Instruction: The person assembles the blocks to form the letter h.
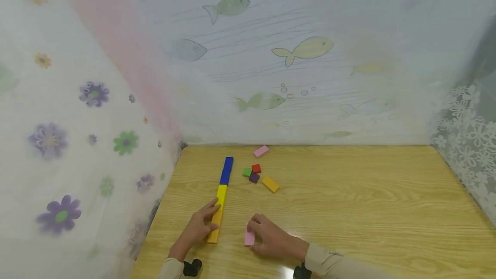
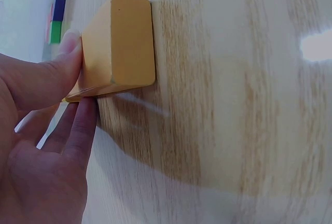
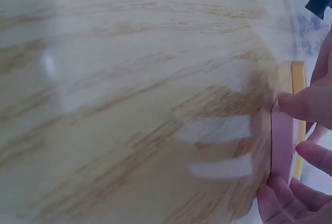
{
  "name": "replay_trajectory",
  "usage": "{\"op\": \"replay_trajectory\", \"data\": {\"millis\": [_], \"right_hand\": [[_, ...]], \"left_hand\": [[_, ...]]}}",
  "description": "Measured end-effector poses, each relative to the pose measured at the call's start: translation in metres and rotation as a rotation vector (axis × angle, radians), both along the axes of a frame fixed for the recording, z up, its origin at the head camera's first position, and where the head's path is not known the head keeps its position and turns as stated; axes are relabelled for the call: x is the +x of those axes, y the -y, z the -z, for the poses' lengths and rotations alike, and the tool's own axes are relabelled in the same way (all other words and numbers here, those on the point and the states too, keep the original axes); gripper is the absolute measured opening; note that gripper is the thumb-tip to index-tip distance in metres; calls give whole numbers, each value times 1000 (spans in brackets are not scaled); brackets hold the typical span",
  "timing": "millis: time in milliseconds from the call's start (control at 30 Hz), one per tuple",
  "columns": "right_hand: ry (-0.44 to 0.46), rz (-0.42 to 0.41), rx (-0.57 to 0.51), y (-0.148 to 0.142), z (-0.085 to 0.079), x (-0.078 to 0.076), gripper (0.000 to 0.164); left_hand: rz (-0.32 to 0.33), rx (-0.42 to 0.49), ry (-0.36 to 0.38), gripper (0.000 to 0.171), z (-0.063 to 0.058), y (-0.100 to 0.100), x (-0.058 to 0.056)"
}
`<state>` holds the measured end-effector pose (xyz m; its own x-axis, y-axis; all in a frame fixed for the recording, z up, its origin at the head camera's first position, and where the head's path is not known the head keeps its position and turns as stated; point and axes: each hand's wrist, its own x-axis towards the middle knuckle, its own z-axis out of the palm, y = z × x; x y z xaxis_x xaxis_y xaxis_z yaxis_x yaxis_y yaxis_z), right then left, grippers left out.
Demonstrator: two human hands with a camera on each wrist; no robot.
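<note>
Two cream sleeves (image 1: pixel 172 269) come in at the near edge, each w/ a black wrist piece (image 1: pixel 192 267) by it; just past them a wood-grain table (image 1: pixel 368 210), yellow-brown & shiny enough for a white glare (image 1: pixel 288 272) near the R sleeve. R hand (image 1: pixel 273 238) grips a pink block (image 1: pixel 249 240) at the tabletop, digits at both its ends, a bit to the R of a straight row. L hand (image 1: pixel 196 228) lies along that row's L side, fingers loosely extended, thumb & fingertips touching it, not wrapped round. Row runs away from the person: orange part (image 1: pixel 212 237) nearest, then yellow part (image 1: pixel 221 191), then blue part (image 1: pixel 226 170). Farther out, R of the row: loose orange block (image 1: pixel 270 184), then purple cube (image 1: pixel 254 178), green cube (image 1: pixel 247 172) & red cube (image 1: pixel 256 168) close together, then second pink block (image 1: pixel 261 151) near the table's back edge. Behind that, a pale hanging (image 1: pixel 387 20) w/ drawn fish, bubbles & thin lines; L side, white sheet (image 1: pixel 23 175) w/ purple, green & orange flowers, pink band (image 1: pixel 112 42) b/w the two; R side, sheer lace (image 1: pixel 470 141) w/ white flowers
</note>
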<state>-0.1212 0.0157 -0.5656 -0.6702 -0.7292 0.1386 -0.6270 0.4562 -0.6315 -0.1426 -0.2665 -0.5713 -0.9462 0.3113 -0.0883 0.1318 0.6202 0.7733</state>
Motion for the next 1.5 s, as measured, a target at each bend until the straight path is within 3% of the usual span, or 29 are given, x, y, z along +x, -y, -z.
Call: {"op": "replay_trajectory", "data": {"millis": [867,1133,1500], "right_hand": [[12,2,1,3,7,-4,33],[80,-14,19,1,2,-7,45],[-34,59,-2,-2,-17,-27,40]], "left_hand": [[-12,14,-3,59,0,2,-3],[4,23,9,59,-3,1,-2],[3,2,8,58,-1,0,-1]]}}
